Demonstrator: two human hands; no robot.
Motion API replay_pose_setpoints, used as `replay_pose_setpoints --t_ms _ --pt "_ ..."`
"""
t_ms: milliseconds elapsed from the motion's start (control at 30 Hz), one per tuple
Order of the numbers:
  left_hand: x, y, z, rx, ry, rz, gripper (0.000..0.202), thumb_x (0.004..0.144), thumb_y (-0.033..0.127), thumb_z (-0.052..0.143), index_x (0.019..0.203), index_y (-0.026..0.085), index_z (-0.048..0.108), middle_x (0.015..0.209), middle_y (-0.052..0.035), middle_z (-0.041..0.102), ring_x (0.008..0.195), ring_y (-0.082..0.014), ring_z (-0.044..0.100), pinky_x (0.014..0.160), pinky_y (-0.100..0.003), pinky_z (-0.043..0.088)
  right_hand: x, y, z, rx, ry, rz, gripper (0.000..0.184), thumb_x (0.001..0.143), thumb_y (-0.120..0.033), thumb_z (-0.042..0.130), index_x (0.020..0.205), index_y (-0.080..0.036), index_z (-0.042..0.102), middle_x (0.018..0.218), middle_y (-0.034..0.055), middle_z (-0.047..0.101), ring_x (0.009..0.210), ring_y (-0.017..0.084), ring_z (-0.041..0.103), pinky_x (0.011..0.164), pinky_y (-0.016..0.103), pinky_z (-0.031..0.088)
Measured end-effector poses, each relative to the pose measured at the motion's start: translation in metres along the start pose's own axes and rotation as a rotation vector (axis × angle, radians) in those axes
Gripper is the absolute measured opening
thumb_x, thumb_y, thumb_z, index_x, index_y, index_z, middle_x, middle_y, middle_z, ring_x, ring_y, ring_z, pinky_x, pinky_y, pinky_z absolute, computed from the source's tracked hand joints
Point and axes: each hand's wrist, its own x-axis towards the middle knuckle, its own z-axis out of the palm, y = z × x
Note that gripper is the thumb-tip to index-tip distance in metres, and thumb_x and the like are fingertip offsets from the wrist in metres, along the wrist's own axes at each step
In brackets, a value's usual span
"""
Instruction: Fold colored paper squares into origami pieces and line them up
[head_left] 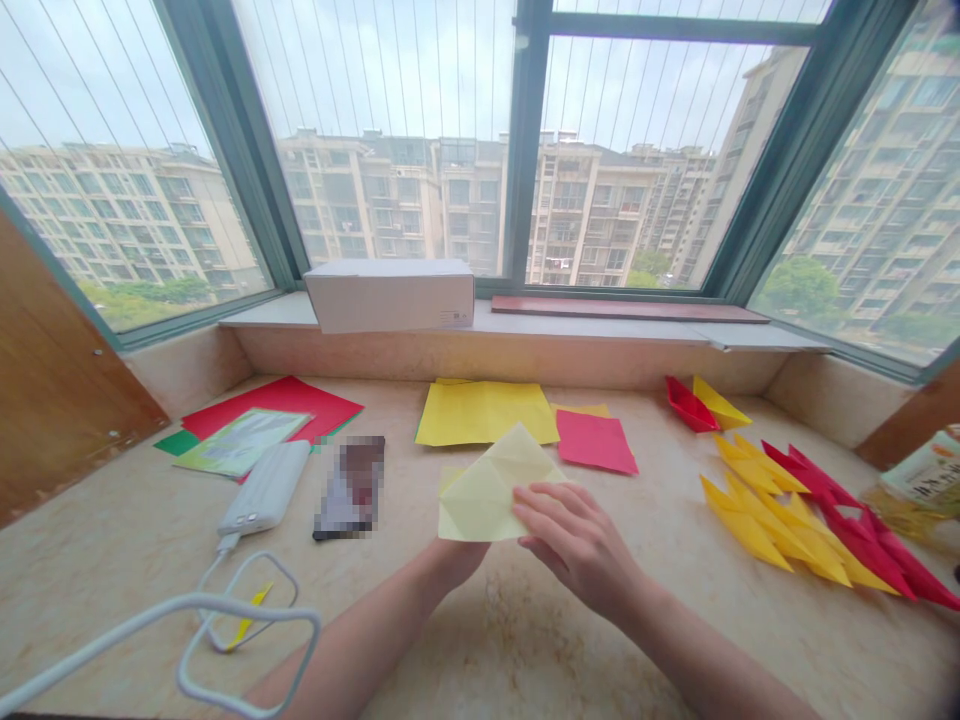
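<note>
A pale yellow sheet of folding paper [480, 500], creased and with its top coming to a point, is tilted up in front of me. My right hand [570, 530] is closed on its right side, with the fingers lying over the front face. Behind the lower left part of the sheet goes my left hand [461, 562]; its fingers are hidden, so their grip does not show. Beyond the sheet lie a stack of yellow paper [487, 410] and a red paper square [596, 442].
Folded yellow pieces [780, 515] and folded red pieces [862, 515] lie at right, near a bottle [926, 475]. At left are red sheets [277, 405], a white power bank [266, 485] with a looped cable [247, 610], and a pixelated object [351, 490]. A white box [390, 295] stands on the sill.
</note>
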Motion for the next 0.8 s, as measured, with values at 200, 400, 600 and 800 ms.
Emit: replay_pose_setpoints --t_ms 200,400,600,800 --pt "0.002 0.008 -0.001 -0.108 -0.029 0.021 0.049 0.071 0.052 0.08 0.11 0.025 0.069 0.116 -0.0073 0.072 0.123 -0.0302 0.058 0.106 -0.044 0.044 -0.006 0.013 0.0 0.04 0.107 0.113 0.033 0.097 -0.03 0.055 0.127 -0.021 0.063 0.142 0.0147 0.056 0.132 0.03 0.051 0.105 0.052 0.047" --pt "-0.001 0.003 -0.015 -0.134 0.05 0.049 0.038 0.067 0.045 0.085 0.098 0.029 0.07 0.1 -0.002 0.075 0.113 -0.0274 0.064 0.102 -0.042 0.05 -0.011 0.026 0.01 0.399 0.357 0.579 0.044 0.096 -0.036 0.057 0.137 -0.02 0.053 0.135 0.0164 0.061 0.125 0.029 0.058 0.097 0.047 0.053" --pt "-0.002 -0.012 -0.038 -0.198 -0.004 0.064 0.029 0.059 0.033 0.09 0.081 0.026 0.071 0.081 0.0039 0.076 0.074 -0.0164 0.071 0.077 -0.027 0.058 -0.001 0.023 0.006 1.255 0.286 0.994 0.065 0.085 -0.044 0.072 0.139 -0.018 0.045 0.102 0.0116 0.077 0.087 0.028 0.076 0.077 0.042 0.06" --pt "-0.004 -0.009 -0.028 -0.134 -0.101 0.009 0.028 0.062 0.03 0.088 0.085 0.022 0.074 0.084 -0.0009 0.076 0.093 -0.024 0.07 0.094 -0.037 0.052 0.0 0.033 0.001 1.396 0.427 1.115 0.046 0.071 -0.037 0.086 0.107 -0.018 0.064 0.093 0.007 0.079 0.079 0.022 0.076 0.075 0.033 0.058"
